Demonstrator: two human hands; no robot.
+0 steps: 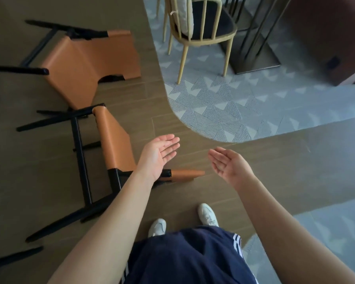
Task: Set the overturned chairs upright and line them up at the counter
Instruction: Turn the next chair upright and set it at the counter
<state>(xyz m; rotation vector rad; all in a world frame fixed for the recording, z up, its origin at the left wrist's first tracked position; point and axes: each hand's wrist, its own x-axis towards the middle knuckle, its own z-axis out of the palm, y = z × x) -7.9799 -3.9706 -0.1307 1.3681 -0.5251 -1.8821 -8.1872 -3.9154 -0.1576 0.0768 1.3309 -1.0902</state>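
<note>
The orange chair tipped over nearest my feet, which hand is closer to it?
Left. The left hand hovers open right beside the orange chair; the right hand is farther right, over the floor.

A dining area, home or café I can't tell: wood-plank floor [148, 119] meeting patterned grey tile [223, 103], an orange leather chair [90, 64] and a second orange chair [113, 140] tipped over, a gold-framed chair [211, 23] beside a dark table base [252, 37].

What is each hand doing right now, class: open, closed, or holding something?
Left hand: open, palm up, holding nothing.
Right hand: open, palm up, holding nothing.
</note>
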